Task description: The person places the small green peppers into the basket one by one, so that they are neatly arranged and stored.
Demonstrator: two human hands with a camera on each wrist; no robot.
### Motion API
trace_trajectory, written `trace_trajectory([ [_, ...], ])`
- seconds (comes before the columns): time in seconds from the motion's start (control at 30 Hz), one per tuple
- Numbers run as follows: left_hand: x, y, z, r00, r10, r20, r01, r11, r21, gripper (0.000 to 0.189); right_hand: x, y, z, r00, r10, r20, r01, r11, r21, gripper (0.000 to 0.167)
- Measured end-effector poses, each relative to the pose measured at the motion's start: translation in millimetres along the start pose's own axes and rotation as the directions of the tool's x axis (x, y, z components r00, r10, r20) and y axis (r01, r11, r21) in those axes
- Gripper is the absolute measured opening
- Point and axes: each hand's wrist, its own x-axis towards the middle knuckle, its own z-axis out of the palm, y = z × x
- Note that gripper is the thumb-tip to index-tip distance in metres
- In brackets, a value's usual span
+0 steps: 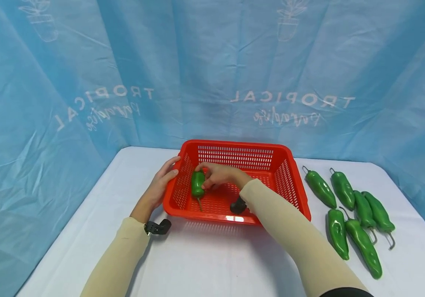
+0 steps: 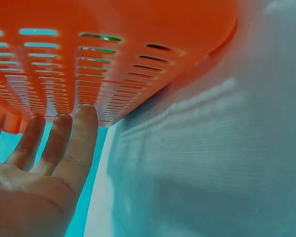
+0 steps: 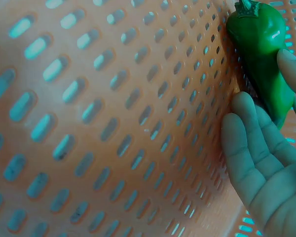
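Note:
A red plastic basket [image 1: 234, 216] with slotted walls stands on the white table. Inside it, along the left wall, my right hand [image 1: 217, 175] holds a green chili pepper [image 1: 198, 184] between thumb and fingers. The pepper's stem points toward the near rim. In the right wrist view the thumb lies on one side of the pepper [image 3: 266, 54], with the fingers on the other, close to the basket floor. My left hand [image 1: 162, 181] is at the basket's left side. Its nearly straight fingers [image 2: 79, 138] touch the outer wall in the left wrist view.
Several green chili peppers [image 1: 363, 239] lie on the table to the right of the basket, some touching one another. White cloth [image 1: 197, 264] covers the table. A blue printed curtain [image 1: 212, 62] hangs behind it and along the sides.

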Motion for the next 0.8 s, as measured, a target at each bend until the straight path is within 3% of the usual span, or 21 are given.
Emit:
trace_trajectory([
  [0.3, 0.9, -3.4, 4.9, 0.998, 0.021, -0.064, -0.020, 0.999, 0.029, 0.052, 4.3, -1.1, 1.5, 1.000, 0.002, -0.005, -0.002, 0.999, -0.054, 0.058],
  [0.43, 1.6, -3.1, 8.1, 0.997, 0.013, -0.082, -0.011, 0.999, 0.033, 0.051, 0.8, -3.3, -0.7, 1.000, 0.009, -0.005, -0.010, 0.997, -0.077, 0.065],
  [0.6, 0.3, -0.6, 6.3, 0.998, 0.008, -0.065, -0.009, 1.000, -0.007, 0.051, -4.6, -8.5, -7.3, 0.997, 0.067, 0.037, -0.064, 0.995, -0.082, 0.075],
  [0.8, -1.5, 0.3, 3.0, 0.998, 0.034, -0.058, -0.034, 0.999, -0.006, 0.052, -21.3, -16.9, -25.5, 0.988, 0.139, 0.066, -0.130, 0.983, -0.131, 0.073],
])
